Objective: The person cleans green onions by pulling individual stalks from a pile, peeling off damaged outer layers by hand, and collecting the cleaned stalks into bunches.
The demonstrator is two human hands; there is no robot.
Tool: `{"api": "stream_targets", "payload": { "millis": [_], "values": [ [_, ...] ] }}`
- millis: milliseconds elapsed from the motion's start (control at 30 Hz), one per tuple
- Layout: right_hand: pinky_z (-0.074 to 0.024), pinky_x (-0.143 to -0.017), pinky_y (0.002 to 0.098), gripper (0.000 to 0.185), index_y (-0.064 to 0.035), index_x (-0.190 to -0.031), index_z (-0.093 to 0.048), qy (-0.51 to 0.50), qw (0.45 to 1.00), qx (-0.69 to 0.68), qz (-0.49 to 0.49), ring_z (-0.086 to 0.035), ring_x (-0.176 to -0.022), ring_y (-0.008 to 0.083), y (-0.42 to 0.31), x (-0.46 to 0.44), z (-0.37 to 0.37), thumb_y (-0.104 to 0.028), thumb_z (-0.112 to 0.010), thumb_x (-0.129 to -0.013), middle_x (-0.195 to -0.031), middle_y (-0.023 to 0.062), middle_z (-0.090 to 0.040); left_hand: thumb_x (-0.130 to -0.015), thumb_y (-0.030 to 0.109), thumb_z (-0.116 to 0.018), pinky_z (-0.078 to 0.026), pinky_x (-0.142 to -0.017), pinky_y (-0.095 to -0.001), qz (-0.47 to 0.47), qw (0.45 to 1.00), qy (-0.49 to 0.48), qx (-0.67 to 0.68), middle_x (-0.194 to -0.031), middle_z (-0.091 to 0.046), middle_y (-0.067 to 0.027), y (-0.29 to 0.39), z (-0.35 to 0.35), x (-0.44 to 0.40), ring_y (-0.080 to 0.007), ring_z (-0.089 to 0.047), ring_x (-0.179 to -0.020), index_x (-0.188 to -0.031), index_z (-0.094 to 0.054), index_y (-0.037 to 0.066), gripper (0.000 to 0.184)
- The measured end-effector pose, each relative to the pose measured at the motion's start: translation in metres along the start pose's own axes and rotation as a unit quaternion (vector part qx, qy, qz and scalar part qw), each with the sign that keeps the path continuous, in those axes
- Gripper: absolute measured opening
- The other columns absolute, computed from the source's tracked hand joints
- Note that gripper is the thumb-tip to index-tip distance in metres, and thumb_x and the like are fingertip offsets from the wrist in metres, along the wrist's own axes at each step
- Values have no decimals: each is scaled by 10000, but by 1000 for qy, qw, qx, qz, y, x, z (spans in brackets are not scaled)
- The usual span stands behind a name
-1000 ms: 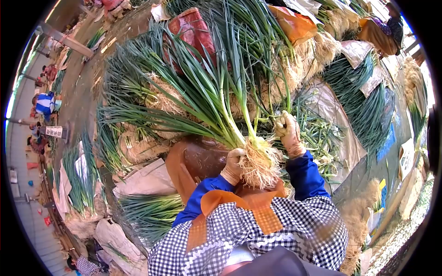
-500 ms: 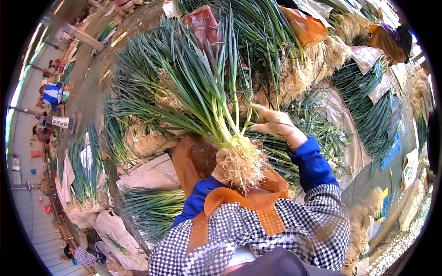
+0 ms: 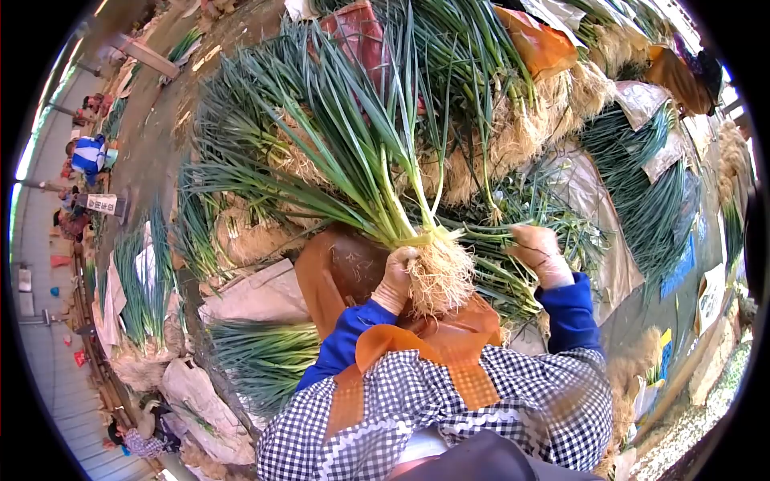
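My left hand (image 3: 395, 280), in a pale glove, is wrapped round the base of a bunch of green onions (image 3: 391, 196). The bunch stands roughly upright in front of my chest. Its long green leaves fan away from me, and its pale, tangled roots (image 3: 441, 272) hang to the right of the hand. My right hand (image 3: 539, 252), also gloved, is apart from the bunch on the right. Its fingers are closed on what looks like a thin green onion leaf, over a heap of loose leaves (image 3: 513, 289). The fingers partly hide the leaf.
An orange-brown apron (image 3: 329, 276) covers my lap. Stacked green onions (image 3: 233, 104) lie ahead, with more on the right (image 3: 626, 176) and lower left (image 3: 269, 357). A plastic sheet (image 3: 597, 208) lies right of the loose leaves. Another person in blue and white (image 3: 88, 156) is far left.
My right hand has moved from beside the bunch to the right and slightly toward me, its fingers closing. The bunch, still in my left hand, has shifted slightly right.
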State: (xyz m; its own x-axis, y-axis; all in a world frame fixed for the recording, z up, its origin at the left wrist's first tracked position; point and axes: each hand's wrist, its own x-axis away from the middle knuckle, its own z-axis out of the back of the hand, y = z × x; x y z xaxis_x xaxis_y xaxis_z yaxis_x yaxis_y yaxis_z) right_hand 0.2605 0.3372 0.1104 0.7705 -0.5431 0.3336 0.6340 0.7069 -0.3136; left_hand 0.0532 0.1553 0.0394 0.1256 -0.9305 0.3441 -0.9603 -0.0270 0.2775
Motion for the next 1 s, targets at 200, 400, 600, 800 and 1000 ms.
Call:
{"api": "stream_targets", "payload": {
  "millis": [200, 400, 600, 800, 1000],
  "values": [
    [-458, -649, 294, 405, -89, -1168, -554, 35, 886, -301, 351, -573, -704, 191, -68, -81, -18, -180, -655, -786, -765, 39, -565, -730, 114, -487, -499, -844, -375, 3, 988, -2, -156, -1043, -598, -146, 5, -2, 5, -253, -603, -914, -1141, -511, -26, 434],
    [-456, -754, 245, 256, -1, -980, -562, -202, 589, -757, 199, -549, -785, 127, -61, -17, -33, -238, -503, -904, -850, 36, -585, -727, 136, -455, -514, -834, -440, 2, 988, -81, 135, -1067, -559, -198, -10, 7, -1, -292, -595, -943, -1092, -488, -26, 401],
    [-482, -775, 317, 323, -11, -1005, -607, -284, 900, -308, 119, -623, -842, 210, 9, 12, -52, -303, -560, -876, -932, 120, -647, -730, 169, -470, -514, -820, -431, 32, 996, -18, 78, -1004, -597, -187, 13, -15, -4, -309, -608, -882, -1105, -513, -63, 443],
    [-478, -783, 290, 320, -29, -1065, -568, 107, 884, -426, 160, -599, -895, 207, -49, -31, 2, -199, -642, -805, -991, 124, -600, -700, 160, -497, -474, -879, -453, 41, 998, -3, 50, -1052, -580, -183, 7, -7, -5, -326, -585, -939, -1140, -496, -29, 479],
    [-428, -518, 294, 145, -37, -756, -558, -125, 851, -459, 223, -537, -578, 209, -88, -22, -9, -120, -543, -874, -653, 82, -551, -728, 121, -459, -508, -830, -416, -22, 997, -11, 79, -972, -599, -188, 4, -2, -10, -294, -613, -852, -1068, -510, -76, 396]
  ]
}}
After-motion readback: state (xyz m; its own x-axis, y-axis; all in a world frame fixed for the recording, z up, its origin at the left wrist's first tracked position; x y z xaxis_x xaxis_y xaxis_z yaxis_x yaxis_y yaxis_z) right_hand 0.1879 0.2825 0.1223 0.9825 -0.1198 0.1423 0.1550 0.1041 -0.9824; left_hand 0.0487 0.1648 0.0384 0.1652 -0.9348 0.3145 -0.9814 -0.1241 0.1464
